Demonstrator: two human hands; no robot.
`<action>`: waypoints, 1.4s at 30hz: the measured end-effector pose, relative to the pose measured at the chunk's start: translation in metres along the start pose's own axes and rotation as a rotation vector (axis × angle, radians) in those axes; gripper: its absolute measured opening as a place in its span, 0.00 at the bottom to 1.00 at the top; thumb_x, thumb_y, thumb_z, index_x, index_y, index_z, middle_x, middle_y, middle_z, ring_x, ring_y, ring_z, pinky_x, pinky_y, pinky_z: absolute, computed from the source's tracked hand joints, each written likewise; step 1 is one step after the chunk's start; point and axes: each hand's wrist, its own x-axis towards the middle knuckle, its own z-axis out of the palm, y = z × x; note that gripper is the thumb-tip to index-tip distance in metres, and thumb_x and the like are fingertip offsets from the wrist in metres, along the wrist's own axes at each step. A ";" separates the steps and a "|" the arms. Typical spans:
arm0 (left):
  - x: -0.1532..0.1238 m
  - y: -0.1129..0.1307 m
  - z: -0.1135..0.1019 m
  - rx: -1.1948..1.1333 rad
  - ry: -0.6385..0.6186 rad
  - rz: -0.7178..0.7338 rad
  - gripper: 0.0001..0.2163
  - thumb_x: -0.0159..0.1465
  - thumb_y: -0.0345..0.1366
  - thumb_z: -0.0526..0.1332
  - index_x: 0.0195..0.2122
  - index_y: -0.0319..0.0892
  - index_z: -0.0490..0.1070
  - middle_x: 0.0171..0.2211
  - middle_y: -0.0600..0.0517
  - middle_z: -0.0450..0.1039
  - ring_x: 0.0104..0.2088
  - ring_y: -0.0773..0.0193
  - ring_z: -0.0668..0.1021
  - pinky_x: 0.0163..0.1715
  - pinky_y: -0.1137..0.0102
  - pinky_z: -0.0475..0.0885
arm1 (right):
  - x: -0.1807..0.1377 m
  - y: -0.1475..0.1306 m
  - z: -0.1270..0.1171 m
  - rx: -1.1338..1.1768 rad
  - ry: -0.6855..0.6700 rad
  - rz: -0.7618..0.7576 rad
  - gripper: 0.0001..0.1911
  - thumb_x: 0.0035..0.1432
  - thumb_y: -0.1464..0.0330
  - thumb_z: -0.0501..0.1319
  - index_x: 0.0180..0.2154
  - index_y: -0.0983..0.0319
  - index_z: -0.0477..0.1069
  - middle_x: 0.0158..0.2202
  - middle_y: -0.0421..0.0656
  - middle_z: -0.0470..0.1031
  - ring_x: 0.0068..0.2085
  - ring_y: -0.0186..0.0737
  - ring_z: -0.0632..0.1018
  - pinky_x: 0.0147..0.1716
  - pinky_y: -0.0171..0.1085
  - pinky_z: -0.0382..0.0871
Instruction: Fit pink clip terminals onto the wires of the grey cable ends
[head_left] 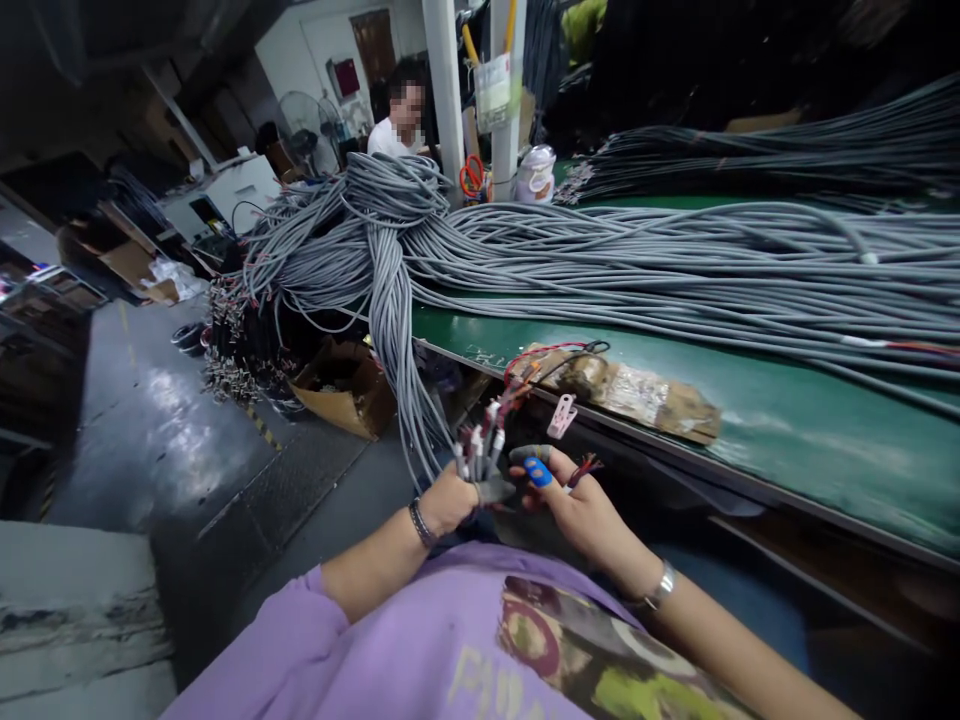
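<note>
My left hand (448, 503) is closed in a fist around a bunch of cable ends (480, 447) whose red and white tipped wires stick up from it. My right hand (577, 505) is pinched close beside it, with blue tape (538, 472) on a finger, and grips thin red wire ends (583, 466). Both hands are in front of the green table's edge (750, 420). A huge bundle of grey cables (600, 260) lies across the table and hangs off its left end.
A taped cardboard pad (645, 395) with a small pink clip (562, 415) sits at the table edge. An open cardboard box (341, 385) lies on the floor below the hanging cables. Another person (401, 115) sits at the back near a white pillar (445, 90).
</note>
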 end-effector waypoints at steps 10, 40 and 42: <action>0.008 -0.001 0.009 -0.207 0.067 0.068 0.20 0.50 0.52 0.68 0.23 0.39 0.69 0.16 0.56 0.64 0.20 0.69 0.70 0.26 0.71 0.66 | 0.003 0.019 -0.005 -0.452 0.001 -0.389 0.23 0.64 0.57 0.50 0.57 0.60 0.62 0.57 0.53 0.65 0.58 0.51 0.67 0.57 0.51 0.60; -0.003 0.007 0.014 0.016 -0.099 -0.098 0.20 0.54 0.51 0.65 0.22 0.35 0.71 0.18 0.48 0.71 0.20 0.68 0.72 0.24 0.72 0.68 | 0.006 -0.009 -0.020 0.127 -0.103 0.171 0.18 0.43 0.52 0.67 0.27 0.60 0.69 0.22 0.39 0.70 0.23 0.35 0.68 0.24 0.35 0.61; -0.001 0.012 0.010 0.016 -0.179 -0.174 0.20 0.51 0.50 0.68 0.22 0.34 0.73 0.18 0.47 0.72 0.20 0.66 0.73 0.23 0.71 0.68 | 0.005 -0.009 -0.021 0.133 -0.144 0.172 0.18 0.43 0.53 0.67 0.27 0.60 0.69 0.22 0.39 0.71 0.23 0.35 0.68 0.25 0.35 0.62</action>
